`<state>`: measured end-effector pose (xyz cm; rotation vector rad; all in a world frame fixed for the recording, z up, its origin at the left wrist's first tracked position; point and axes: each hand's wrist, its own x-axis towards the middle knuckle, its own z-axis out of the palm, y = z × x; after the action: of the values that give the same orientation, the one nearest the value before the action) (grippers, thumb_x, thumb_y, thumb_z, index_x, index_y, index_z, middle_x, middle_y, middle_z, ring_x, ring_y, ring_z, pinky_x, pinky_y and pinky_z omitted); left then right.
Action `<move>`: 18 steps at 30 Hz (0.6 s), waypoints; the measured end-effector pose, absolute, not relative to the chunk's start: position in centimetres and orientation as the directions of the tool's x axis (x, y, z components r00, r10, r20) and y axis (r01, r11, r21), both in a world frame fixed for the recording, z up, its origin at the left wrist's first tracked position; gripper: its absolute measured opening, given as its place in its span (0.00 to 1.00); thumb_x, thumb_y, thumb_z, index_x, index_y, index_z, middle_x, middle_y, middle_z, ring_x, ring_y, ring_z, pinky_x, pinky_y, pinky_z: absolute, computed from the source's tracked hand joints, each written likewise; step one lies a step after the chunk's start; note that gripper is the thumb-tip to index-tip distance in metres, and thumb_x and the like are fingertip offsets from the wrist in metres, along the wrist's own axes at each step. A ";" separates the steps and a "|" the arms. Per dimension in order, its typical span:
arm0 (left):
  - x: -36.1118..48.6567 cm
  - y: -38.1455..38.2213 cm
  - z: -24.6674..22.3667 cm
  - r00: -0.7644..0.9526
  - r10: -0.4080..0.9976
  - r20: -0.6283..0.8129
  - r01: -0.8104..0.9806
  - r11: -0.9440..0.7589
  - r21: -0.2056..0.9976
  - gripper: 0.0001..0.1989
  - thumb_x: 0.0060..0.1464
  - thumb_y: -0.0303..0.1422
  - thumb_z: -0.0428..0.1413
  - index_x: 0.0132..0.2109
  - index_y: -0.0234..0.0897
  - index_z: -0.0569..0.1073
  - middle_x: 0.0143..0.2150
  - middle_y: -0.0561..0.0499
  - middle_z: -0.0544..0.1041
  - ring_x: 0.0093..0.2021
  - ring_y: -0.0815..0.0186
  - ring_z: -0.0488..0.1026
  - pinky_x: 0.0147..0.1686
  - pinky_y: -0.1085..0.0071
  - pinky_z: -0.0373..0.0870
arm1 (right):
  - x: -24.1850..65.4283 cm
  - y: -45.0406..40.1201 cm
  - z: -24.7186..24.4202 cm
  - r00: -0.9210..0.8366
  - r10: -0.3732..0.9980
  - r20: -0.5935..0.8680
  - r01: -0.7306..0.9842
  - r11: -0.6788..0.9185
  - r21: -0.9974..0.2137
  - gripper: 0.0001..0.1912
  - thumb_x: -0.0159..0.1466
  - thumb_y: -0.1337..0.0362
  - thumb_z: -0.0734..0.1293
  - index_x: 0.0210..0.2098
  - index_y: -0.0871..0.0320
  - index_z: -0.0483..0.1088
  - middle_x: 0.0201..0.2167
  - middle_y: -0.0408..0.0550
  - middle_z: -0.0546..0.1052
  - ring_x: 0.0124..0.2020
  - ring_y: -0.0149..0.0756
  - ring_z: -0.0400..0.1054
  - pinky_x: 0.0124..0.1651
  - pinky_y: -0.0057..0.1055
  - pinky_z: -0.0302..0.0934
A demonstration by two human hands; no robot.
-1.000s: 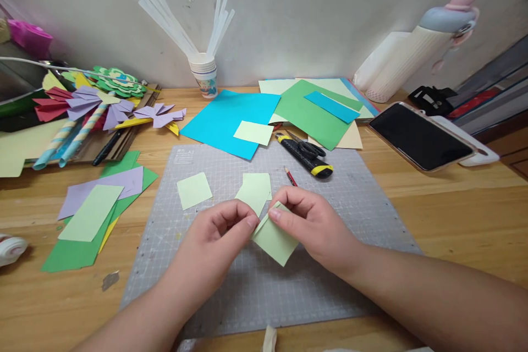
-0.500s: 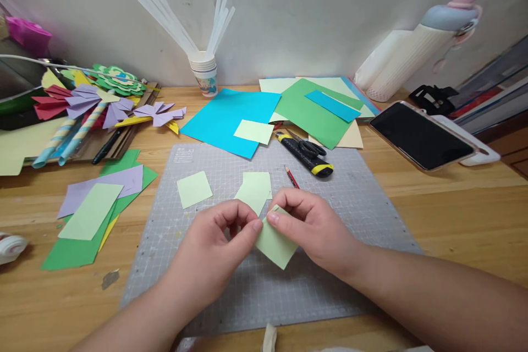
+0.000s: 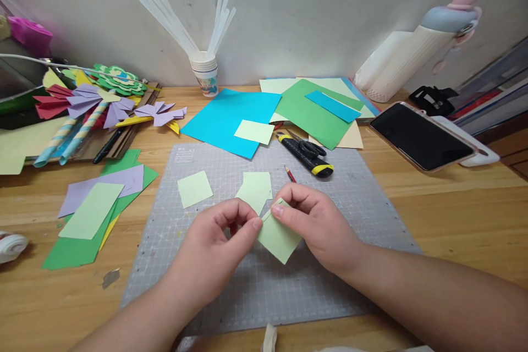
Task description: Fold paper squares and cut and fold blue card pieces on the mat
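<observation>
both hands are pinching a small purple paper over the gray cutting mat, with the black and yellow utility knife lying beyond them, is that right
Not quite: the small paper is pale green, not purple, as the head view shows. The left hand and right hand do pinch it over the gray cutting mat, with the utility knife beyond them.
</observation>
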<state>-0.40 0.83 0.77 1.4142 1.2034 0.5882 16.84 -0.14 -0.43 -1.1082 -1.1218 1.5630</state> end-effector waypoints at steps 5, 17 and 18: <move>-0.5 0.9 0.5 0.326 0.905 -0.275 0.311 0.172 0.935 0.10 0.53 0.38 0.54 0.27 0.38 0.68 0.24 0.56 0.65 0.27 0.70 0.59 0.28 0.73 0.57 | 16.9 0.0 -1.1 -0.164 0.967 -0.193 -0.242 -0.229 -0.943 0.11 0.60 0.60 0.68 0.26 0.57 0.64 0.21 0.38 0.66 0.21 0.26 0.57 0.24 0.25 0.53; -0.3 1.0 0.6 0.364 0.890 -0.274 0.184 0.220 0.958 0.09 0.54 0.39 0.54 0.32 0.37 0.70 0.28 0.55 0.68 0.30 0.69 0.62 0.30 0.73 0.59 | 16.7 -0.2 -0.7 -0.270 0.947 -0.173 -0.164 -0.223 -0.961 0.14 0.60 0.58 0.69 0.25 0.58 0.64 0.21 0.38 0.65 0.23 0.25 0.57 0.25 0.24 0.52; -0.3 1.0 0.6 0.369 0.887 -0.278 0.195 0.218 0.956 0.09 0.54 0.39 0.55 0.31 0.37 0.70 0.27 0.55 0.68 0.30 0.69 0.62 0.30 0.73 0.60 | 16.7 -0.2 -0.7 -0.288 0.942 -0.171 -0.154 -0.222 -0.963 0.14 0.60 0.57 0.69 0.25 0.59 0.64 0.22 0.38 0.64 0.23 0.25 0.57 0.25 0.24 0.52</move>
<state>-0.34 0.97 0.55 1.2862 1.1190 0.6530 16.67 -0.19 -0.73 -1.0680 -1.1609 1.6450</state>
